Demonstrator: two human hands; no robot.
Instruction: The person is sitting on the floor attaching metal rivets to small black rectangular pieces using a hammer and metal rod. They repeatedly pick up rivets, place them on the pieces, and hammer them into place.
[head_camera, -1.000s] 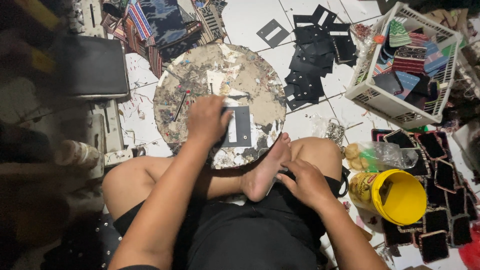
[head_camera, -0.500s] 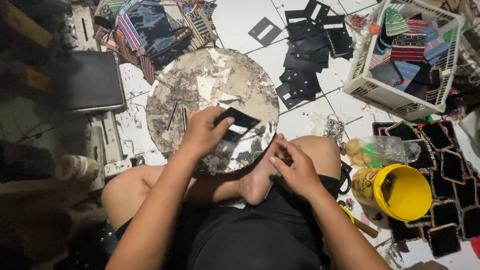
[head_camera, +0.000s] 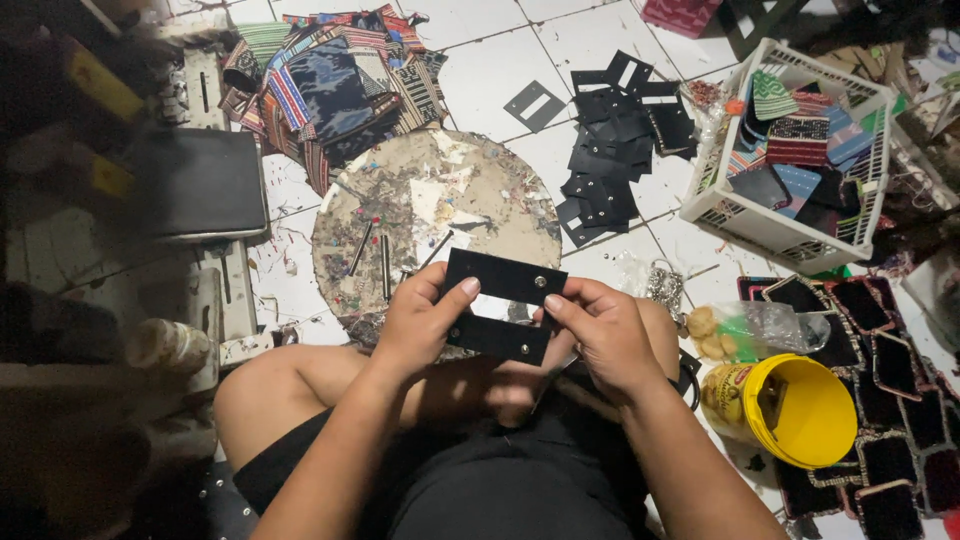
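Note:
I sit cross-legged on a white tiled floor. Both hands hold a black rectangular frame piece (head_camera: 500, 276) with a cut-out window and small metal studs, lifted over my lap. My left hand (head_camera: 425, 322) grips its left end, thumb on top. On the piece's right end, my right hand (head_camera: 597, 332) pinches with its fingers. Just beyond the piece lies a round, glue-stained work board (head_camera: 440, 210) with a few thin metal tools (head_camera: 383, 262) on it.
A pile of similar black frame pieces (head_camera: 620, 130) lies on the tiles behind the board. A white plastic basket (head_camera: 790, 235) with woven fabric pieces stands at right, a yellow tub (head_camera: 800, 410) near my right knee, patterned cloth (head_camera: 330, 85) at top left, dark framed pieces (head_camera: 900, 400) at far right.
My left hand picked the black frame piece off the round board and brought it toward my lap. My right hand rose from my foot and took hold of its other end.

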